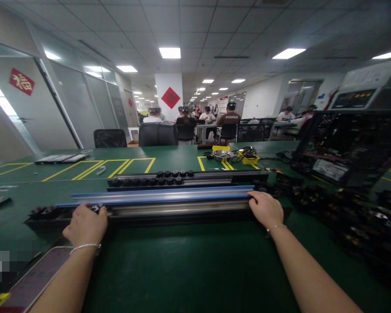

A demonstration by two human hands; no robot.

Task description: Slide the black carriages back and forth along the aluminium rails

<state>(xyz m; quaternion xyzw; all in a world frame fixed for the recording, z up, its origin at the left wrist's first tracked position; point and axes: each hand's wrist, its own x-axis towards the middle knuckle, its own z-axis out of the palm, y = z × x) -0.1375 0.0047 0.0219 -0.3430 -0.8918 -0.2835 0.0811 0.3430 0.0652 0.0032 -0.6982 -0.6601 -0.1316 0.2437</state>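
Long metal rail lies crosswise on green table, at 12 o'clock from body. Left hand fisted round 9 o'clock end; right hand fingers curled over 3 o'clock end. Likely step: two-handed grip taken. Any shift calls for level, even pull. Knobbed rail just behind.

bare mat near, rails beyond

Both bare forearms reach forward, wide apart. The left grip is curled closed, knuckles up; the right grip lies palm down, fingers bent over. Each wrist wears a thin bracelet.
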